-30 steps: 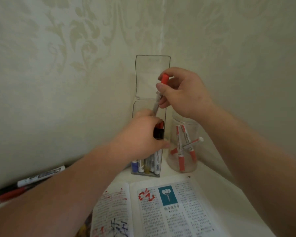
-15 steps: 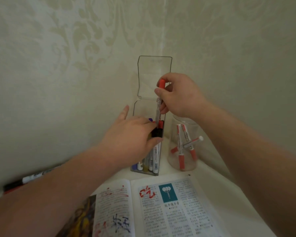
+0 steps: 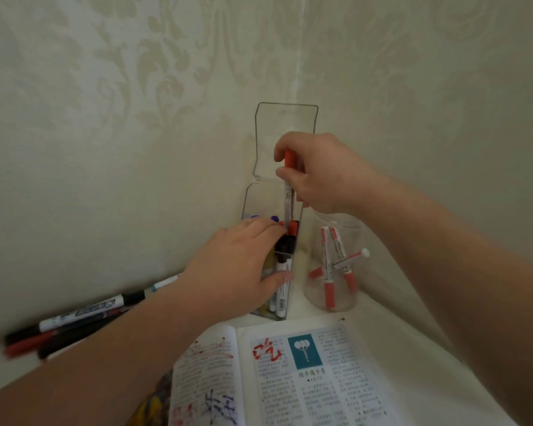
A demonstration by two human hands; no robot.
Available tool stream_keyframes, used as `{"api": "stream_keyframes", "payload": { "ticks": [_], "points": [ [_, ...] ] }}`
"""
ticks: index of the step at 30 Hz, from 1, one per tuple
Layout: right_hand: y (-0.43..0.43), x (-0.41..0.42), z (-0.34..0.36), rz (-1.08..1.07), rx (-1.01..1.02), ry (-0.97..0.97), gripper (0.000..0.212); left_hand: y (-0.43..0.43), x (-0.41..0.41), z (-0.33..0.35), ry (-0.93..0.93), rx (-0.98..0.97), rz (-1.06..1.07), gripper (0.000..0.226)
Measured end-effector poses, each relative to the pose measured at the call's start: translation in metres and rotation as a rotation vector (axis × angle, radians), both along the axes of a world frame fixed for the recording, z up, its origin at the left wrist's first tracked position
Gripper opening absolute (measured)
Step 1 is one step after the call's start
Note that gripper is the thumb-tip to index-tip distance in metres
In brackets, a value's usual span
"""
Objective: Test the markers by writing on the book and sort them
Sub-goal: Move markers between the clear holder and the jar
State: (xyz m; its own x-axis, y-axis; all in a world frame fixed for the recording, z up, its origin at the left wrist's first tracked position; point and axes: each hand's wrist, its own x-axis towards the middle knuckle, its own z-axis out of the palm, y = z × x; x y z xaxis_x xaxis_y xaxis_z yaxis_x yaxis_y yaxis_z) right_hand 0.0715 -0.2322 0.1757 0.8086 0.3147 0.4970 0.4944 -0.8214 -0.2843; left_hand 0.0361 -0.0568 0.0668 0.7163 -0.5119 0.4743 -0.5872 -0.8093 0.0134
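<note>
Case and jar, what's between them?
Nothing stands there: the head view shows just a narrow strip of bare white table between the clear case and the jar.

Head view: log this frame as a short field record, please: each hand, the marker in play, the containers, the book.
right hand: grips a red-capped marker upright, lower end inside the clear case
left hand: presses on the case front, over the stored markers
case lid: open, standing up
jar: clear, holds several red markers
book: open, scribbles on both pages
loose markers: lying by the left wall
</note>
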Motion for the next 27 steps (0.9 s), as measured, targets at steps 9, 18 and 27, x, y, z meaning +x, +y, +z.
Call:
{"api": "stream_keyframes", "payload": {
  "ticks": [9,18,27],
  "points": [
    [0.003,0.004,-0.013,-0.083,0.328,-0.001,0.016,-0.003,-0.001,-0.005,-0.019,-0.07,-0.015,0.068],
    [0.0,-0.02,-0.031,0.078,0.416,-0.107,0.011,-0.019,-0.013,-0.022,-0.009,-0.328,0.035,0.058],
    [-0.007,-0.03,-0.04,-0.039,0.398,0.084,0.016,-0.004,-0.017,-0.036,-0.139,-0.371,-0.021,0.035]
  ]
}}
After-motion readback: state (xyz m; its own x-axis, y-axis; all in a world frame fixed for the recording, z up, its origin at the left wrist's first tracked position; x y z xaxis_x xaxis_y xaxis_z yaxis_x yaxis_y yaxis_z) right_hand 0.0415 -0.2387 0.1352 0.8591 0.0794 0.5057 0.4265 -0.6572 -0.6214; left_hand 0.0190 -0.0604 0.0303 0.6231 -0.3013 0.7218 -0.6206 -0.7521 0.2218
